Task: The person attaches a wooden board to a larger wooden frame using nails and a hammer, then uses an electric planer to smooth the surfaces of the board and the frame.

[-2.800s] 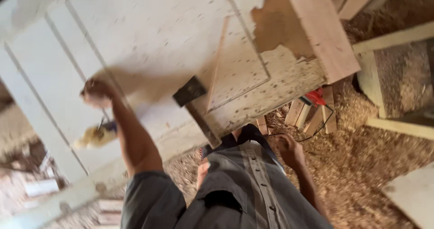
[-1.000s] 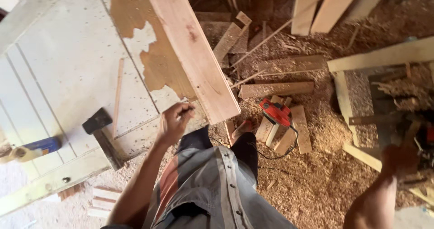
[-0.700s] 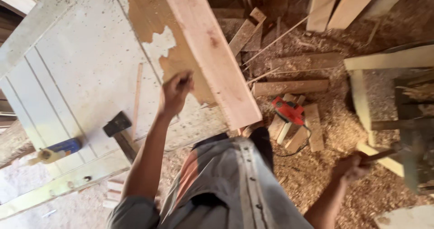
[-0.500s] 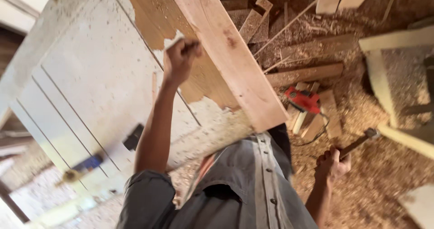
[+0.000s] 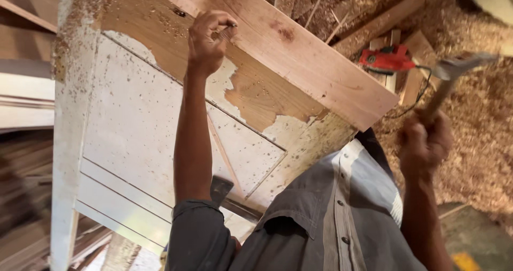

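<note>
The left hand (image 5: 209,40) is pinched shut, thumb and forefinger tips pressed together on something small and thin against the face of the bare wooden plank (image 5: 288,52); it looks like a nail, though it is too small to be sure. The right hand (image 5: 425,142) is closed in a fist round the handle of a hammer (image 5: 454,70), which is raised off to the right, above the sawdust-covered floor (image 5: 475,142), its head blurred.

As a judgement, the work is at an early point. The plank is already laid in place on the desk (image 5: 139,137), an old white-painted panelled surface with much of the paint flaked off, and the small piece is set on it. Nothing shows as driven in yet, and the hammer is well apart from the plank.

The plank lies flat on the far part of the desk, its long axis running diagonally from far left to near right. Its square-cut right end overhangs the desk edge, just above the person's grey shirt (image 5: 342,217).

A second, dark hammer head (image 5: 220,188) rests on the near part of the desk beside the left forearm. A red power tool (image 5: 387,60) sits on offcuts on the floor, far right.
</note>
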